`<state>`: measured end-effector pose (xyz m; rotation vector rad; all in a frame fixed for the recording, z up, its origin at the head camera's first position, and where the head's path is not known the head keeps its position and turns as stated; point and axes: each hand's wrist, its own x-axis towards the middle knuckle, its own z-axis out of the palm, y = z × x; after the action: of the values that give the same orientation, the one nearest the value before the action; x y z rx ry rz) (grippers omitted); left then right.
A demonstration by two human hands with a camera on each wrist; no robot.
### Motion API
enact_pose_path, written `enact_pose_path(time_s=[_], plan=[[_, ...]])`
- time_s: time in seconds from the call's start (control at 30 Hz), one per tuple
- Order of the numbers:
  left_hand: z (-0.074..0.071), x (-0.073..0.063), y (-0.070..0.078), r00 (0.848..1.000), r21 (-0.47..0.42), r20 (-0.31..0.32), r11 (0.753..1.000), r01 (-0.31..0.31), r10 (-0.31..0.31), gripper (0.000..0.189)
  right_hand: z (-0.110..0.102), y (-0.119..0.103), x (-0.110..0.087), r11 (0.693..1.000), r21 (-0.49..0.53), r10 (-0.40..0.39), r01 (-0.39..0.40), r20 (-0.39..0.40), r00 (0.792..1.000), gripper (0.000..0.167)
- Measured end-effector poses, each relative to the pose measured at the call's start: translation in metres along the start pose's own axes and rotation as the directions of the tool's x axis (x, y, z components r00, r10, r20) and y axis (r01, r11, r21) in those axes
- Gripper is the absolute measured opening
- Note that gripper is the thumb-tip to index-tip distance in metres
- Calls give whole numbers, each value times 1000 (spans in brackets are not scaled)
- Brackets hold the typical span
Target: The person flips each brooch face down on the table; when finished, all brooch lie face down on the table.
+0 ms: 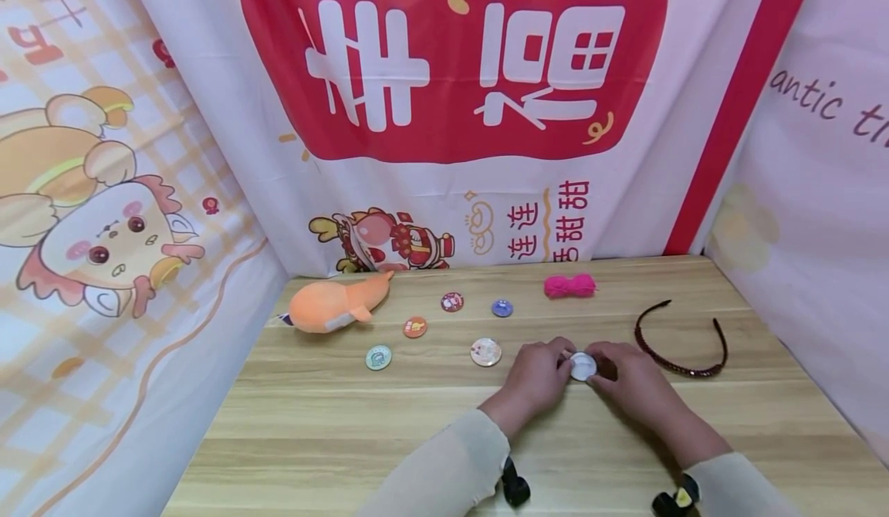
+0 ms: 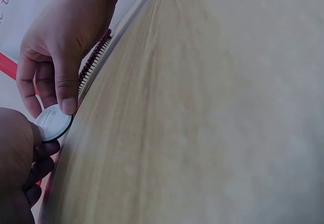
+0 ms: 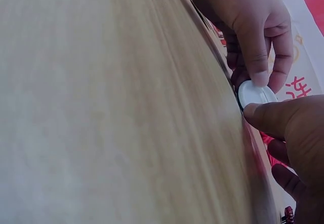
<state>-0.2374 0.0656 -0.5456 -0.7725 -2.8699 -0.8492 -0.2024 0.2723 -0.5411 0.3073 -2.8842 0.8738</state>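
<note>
Both hands pinch a round button badge (image 1: 583, 366), its plain white back with a thin pin line turned up. My left hand (image 1: 538, 378) has it by the left edge, and my right hand (image 1: 635, 382) by the right edge. In the left wrist view the thumb of the right hand (image 2: 68, 51) lies on the rim of the badge (image 2: 54, 123). From the right wrist view, both thumbs press on the white face of the badge (image 3: 255, 93). The front of the badge is hidden underneath.
Left of the hands lie a cream badge (image 1: 485, 352), a green badge (image 1: 378, 357), an orange badge (image 1: 415, 327), a red badge (image 1: 452, 302) and a blue badge (image 1: 502, 308). An orange plush toy (image 1: 329, 305), pink yarn (image 1: 569, 285) and a dark headband (image 1: 684, 369) rest on the wooden table (image 1: 312, 440).
</note>
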Motion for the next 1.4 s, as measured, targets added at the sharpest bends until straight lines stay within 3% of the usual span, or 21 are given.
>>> enact_pose_path(time_s=[0.07, 0.33, 0.53, 0.8, 0.93, 1.4], plan=[[1, 0, -1, 1000, 3, -3, 1000, -13, 13, 23, 0, 0, 0, 1000, 7, 0, 0, -1, 1000, 35], [2, -3, -7, 984, 85, 11, 981, -176, 176, 36, 0, 5, -2, 1000, 3, -24, 24, 6, 1000, 38], [0, -5, -10, 976, 103, 25, 971, -217, 215, 30, 1, 7, -3, 999, -24, -46, 46, -2, 999, 38], [2, -4, -13, 963, 214, 12, 940, -266, 270, 28, 1, 7, -5, 998, -27, -51, 51, -2, 999, 35], [4, -3, -15, 961, 244, 12, 931, -271, 277, 28, 1, 9, -5, 997, -42, -72, 72, -6, 997, 31], [6, -3, -15, 971, 228, 19, 944, -237, 239, 26, 0, 10, -5, 997, -36, -73, 74, 23, 997, 27]])
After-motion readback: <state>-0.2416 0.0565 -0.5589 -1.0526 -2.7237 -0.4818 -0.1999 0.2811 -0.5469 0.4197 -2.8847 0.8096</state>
